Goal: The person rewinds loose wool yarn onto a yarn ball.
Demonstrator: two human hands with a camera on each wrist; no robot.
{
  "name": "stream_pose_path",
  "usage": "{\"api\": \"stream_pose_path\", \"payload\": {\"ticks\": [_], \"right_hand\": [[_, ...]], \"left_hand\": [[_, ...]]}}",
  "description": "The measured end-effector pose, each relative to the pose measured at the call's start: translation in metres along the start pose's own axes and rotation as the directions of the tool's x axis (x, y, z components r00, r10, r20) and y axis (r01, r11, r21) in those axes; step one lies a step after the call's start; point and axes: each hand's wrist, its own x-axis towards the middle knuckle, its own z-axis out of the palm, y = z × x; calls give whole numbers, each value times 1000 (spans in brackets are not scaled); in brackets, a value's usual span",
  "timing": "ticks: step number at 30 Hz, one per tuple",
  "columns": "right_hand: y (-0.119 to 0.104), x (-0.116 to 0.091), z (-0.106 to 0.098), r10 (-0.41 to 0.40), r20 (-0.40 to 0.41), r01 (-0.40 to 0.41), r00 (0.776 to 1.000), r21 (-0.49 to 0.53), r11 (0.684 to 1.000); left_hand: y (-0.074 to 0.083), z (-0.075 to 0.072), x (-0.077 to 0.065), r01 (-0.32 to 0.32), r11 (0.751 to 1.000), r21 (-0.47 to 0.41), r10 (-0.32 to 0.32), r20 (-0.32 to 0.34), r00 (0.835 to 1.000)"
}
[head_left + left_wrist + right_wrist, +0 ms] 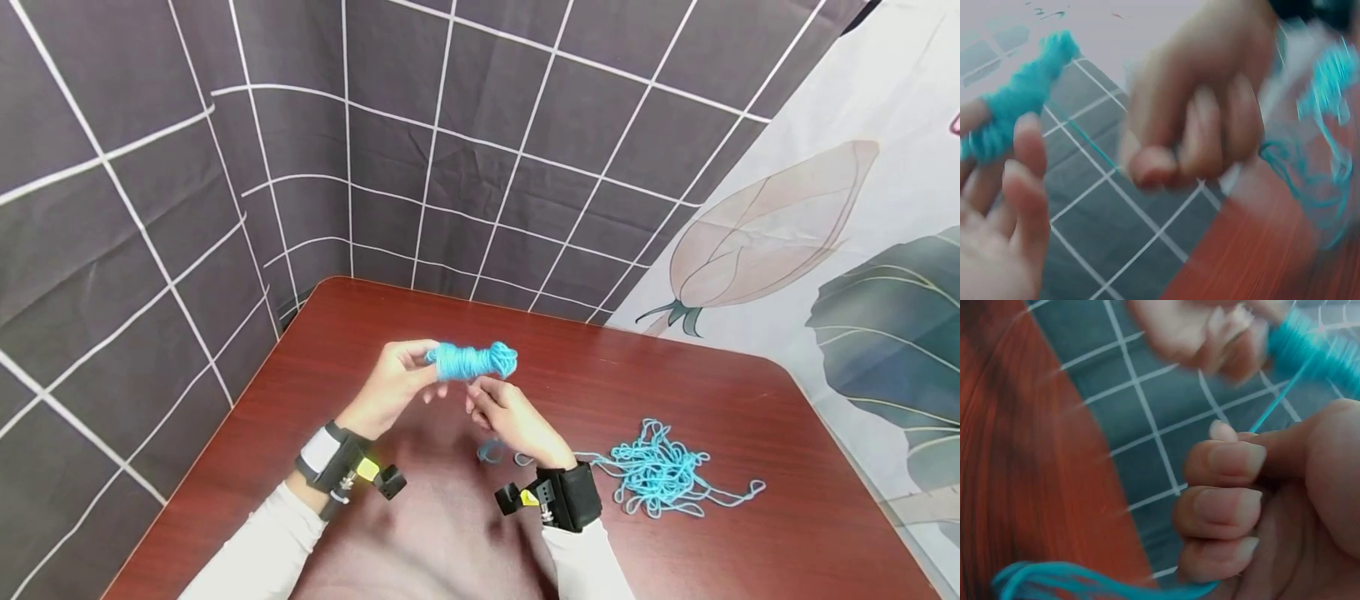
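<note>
A bundle of blue cord, wound thick round its middle with a knobbly end on the right, is held by my left hand at its left end. Just below the bundle, my right hand has its fingers curled and pinches the loose strand. In the right wrist view that strand runs taut from the fingers up to the bundle. More cord trails out below the right hand. Blur in the left wrist view softens the right hand. Whether the bundle has a core inside is hidden.
A loose, tangled pile of blue cord lies on the red-brown table, to the right of my right hand. A dark gridded cloth hangs behind and to the left; a white cloth with a flower print is at the right.
</note>
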Motion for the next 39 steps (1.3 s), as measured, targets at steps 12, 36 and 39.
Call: {"api": "stream_pose_path", "payload": {"ticks": [12,36,39], "right_hand": [[13,-3,-17,5,-172,3,985,48,999],[24,-1,-15,50,-125,-24,991,203,979],[26,1,-11,38,-44,-31,998,161,986]], "left_hand": [[-4,5,0,-220,790,572,-73,444,893],[-15,-1,4,-178,732,658,20,241,970],[-16,-3,5,-56,747,663,136,-71,988]]}}
